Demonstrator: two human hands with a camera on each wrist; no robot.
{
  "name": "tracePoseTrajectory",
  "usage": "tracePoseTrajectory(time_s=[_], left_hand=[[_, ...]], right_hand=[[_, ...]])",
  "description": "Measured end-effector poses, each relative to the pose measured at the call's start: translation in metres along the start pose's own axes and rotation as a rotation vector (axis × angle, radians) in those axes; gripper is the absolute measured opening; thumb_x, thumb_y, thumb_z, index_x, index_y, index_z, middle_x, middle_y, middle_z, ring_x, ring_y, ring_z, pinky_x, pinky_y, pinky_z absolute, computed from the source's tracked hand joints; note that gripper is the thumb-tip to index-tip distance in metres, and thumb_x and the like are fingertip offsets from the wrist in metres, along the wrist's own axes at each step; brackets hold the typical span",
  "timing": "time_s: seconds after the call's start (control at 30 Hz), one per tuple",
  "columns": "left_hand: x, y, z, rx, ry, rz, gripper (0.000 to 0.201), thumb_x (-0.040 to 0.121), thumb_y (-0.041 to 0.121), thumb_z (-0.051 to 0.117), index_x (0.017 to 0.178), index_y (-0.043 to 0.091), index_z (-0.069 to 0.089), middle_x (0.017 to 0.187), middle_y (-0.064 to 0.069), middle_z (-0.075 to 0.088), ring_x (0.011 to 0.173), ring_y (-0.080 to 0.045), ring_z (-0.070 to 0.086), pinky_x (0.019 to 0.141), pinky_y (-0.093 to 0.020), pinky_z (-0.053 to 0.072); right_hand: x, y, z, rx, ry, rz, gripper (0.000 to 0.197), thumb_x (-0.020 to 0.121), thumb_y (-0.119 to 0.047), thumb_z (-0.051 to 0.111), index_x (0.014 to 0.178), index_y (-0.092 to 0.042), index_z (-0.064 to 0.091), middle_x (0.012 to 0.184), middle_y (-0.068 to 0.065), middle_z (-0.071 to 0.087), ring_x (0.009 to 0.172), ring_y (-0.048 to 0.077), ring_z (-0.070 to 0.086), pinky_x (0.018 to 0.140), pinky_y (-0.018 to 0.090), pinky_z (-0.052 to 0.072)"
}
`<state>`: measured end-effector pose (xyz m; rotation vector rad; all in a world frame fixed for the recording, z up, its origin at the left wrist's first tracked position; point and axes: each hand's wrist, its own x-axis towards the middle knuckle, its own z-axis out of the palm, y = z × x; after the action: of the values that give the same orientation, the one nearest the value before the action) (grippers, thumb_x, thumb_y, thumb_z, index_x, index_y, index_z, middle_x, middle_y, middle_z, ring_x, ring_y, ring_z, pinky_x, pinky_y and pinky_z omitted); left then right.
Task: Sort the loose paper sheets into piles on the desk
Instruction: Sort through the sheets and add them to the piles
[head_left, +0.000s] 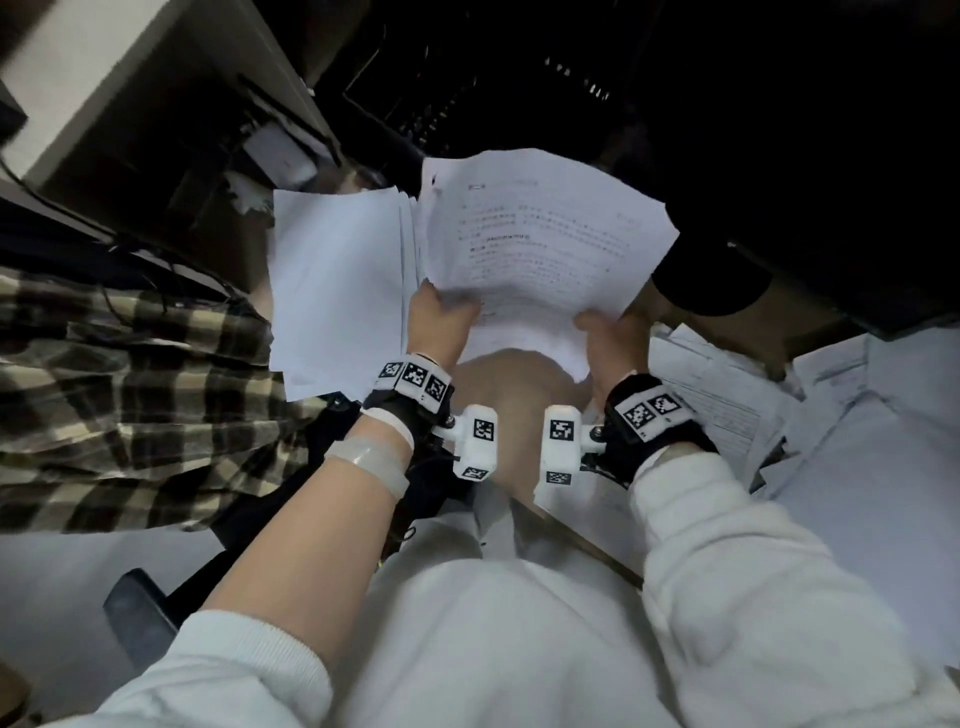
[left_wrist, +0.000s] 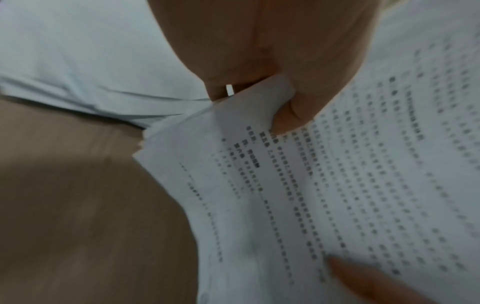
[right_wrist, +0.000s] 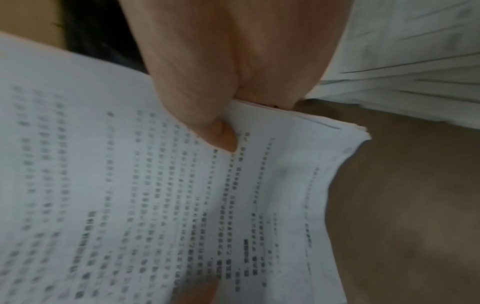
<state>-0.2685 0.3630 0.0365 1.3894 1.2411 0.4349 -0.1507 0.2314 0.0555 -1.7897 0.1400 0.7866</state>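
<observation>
Both hands hold up a thin bundle of printed sheets (head_left: 540, 244) above the brown desk (head_left: 511, 384). My left hand (head_left: 441, 317) pinches the bundle's near left corner, thumb on top. The near right corner is pinched by my right hand (head_left: 610, 338) in the same way. In the left wrist view the thumb (left_wrist: 291, 115) presses on the printed sheets (left_wrist: 337, 185). The right wrist view shows the thumb (right_wrist: 215, 131) on the text side of the sheets (right_wrist: 130, 185). A pile of blank-side sheets (head_left: 337, 280) lies on the desk to the left.
Loose printed papers (head_left: 727, 405) lie spread over the desk at the right. A plaid cloth (head_left: 130, 405) is at the left. Dark equipment and cables (head_left: 467, 93) fill the back. A round black object (head_left: 711, 286) sits beyond the right hand.
</observation>
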Motion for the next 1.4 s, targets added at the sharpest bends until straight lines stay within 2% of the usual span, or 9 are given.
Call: tracePoseTrajectory(time_s=[0.23, 0.33, 0.47, 0.63, 0.8, 0.9, 1.07, 1.2, 1.4], left_hand=[[-0.021, -0.009, -0.016, 0.033, -0.019, -0.002, 0.057, 0.074, 0.011, 0.067, 0.128, 0.008, 0.048, 0.111, -0.003, 0.062, 0.107, -0.022, 0.062, 0.091, -0.035, 0.052], [-0.020, -0.028, -0.017, 0.029, -0.062, -0.085, 0.064, 0.081, -0.001, 0.066, 0.140, 0.012, 0.044, 0.114, -0.001, 0.060, 0.106, -0.018, 0.059, 0.092, -0.030, 0.049], [-0.012, -0.026, -0.011, 0.005, -0.111, -0.112, 0.051, 0.085, 0.016, 0.069, 0.134, 0.012, 0.053, 0.120, -0.003, 0.066, 0.114, -0.023, 0.062, 0.099, -0.037, 0.049], [0.002, -0.018, -0.010, -0.005, -0.118, -0.067, 0.067, 0.083, 0.038, 0.075, 0.136, 0.011, 0.045, 0.128, -0.007, 0.064, 0.115, -0.023, 0.063, 0.100, -0.042, 0.052], [0.007, -0.041, -0.012, 0.346, -0.163, -0.095, 0.041, 0.095, 0.009, 0.052, 0.135, 0.006, 0.047, 0.122, -0.010, 0.061, 0.110, -0.030, 0.061, 0.087, -0.031, 0.050], [0.007, -0.059, -0.011, 0.380, -0.225, -0.130, 0.057, 0.090, -0.002, 0.048, 0.146, 0.009, 0.039, 0.138, -0.012, 0.055, 0.122, -0.029, 0.056, 0.103, -0.039, 0.048], [0.001, -0.073, -0.007, 0.411, -0.213, -0.081, 0.065, 0.089, 0.001, 0.060, 0.149, 0.007, 0.036, 0.149, -0.010, 0.044, 0.135, -0.024, 0.044, 0.114, -0.040, 0.037], [-0.018, -0.070, 0.015, 0.278, -0.243, -0.137, 0.043, 0.092, 0.003, 0.058, 0.134, 0.012, 0.056, 0.128, -0.005, 0.061, 0.117, -0.019, 0.058, 0.096, -0.027, 0.049], [-0.062, -0.063, 0.063, 0.232, -0.402, -0.200, 0.034, 0.090, 0.002, 0.057, 0.123, 0.009, 0.062, 0.119, -0.014, 0.066, 0.106, -0.025, 0.061, 0.090, -0.031, 0.047]], right_hand=[[-0.018, -0.011, -0.004, -0.012, -0.052, -0.123, 0.033, 0.083, 0.005, 0.060, 0.103, -0.021, 0.058, 0.090, -0.013, 0.062, 0.082, 0.007, 0.063, 0.076, 0.025, 0.049], [-0.012, 0.015, -0.006, -0.168, -0.063, -0.060, 0.031, 0.079, -0.010, 0.069, 0.095, -0.032, 0.054, 0.096, -0.008, 0.059, 0.091, 0.017, 0.062, 0.080, 0.026, 0.049], [-0.003, 0.023, 0.000, -0.242, -0.048, 0.009, 0.030, 0.078, -0.034, 0.067, 0.096, -0.010, 0.065, 0.101, 0.008, 0.069, 0.100, 0.029, 0.065, 0.093, 0.044, 0.053], [0.002, 0.019, 0.001, 0.021, -0.048, 0.099, 0.035, 0.089, -0.028, 0.072, 0.119, -0.015, 0.059, 0.113, 0.000, 0.068, 0.105, 0.022, 0.064, 0.091, 0.034, 0.050], [0.011, 0.053, 0.004, 0.014, -0.037, 0.276, 0.040, 0.096, -0.017, 0.063, 0.134, -0.009, 0.052, 0.124, 0.001, 0.060, 0.108, 0.023, 0.058, 0.095, 0.035, 0.045], [0.016, 0.082, 0.006, 0.031, -0.084, 0.374, 0.040, 0.093, -0.004, 0.059, 0.132, -0.009, 0.054, 0.126, 0.009, 0.063, 0.107, 0.030, 0.062, 0.099, 0.045, 0.050], [0.018, 0.098, -0.007, -0.159, -0.117, 0.503, 0.022, 0.086, -0.004, 0.057, 0.108, -0.003, 0.054, 0.092, 0.011, 0.056, 0.068, 0.026, 0.054, 0.052, 0.026, 0.046], [0.025, 0.102, -0.033, -0.193, -0.116, 0.480, 0.015, 0.087, 0.006, 0.047, 0.083, -0.003, 0.058, 0.082, 0.011, 0.057, 0.080, 0.025, 0.051, 0.069, 0.030, 0.041], [0.008, 0.090, -0.089, -0.073, -0.026, 0.394, 0.055, 0.094, 0.001, 0.049, 0.147, -0.013, 0.044, 0.142, 0.006, 0.050, 0.123, 0.026, 0.052, 0.106, 0.036, 0.044]])
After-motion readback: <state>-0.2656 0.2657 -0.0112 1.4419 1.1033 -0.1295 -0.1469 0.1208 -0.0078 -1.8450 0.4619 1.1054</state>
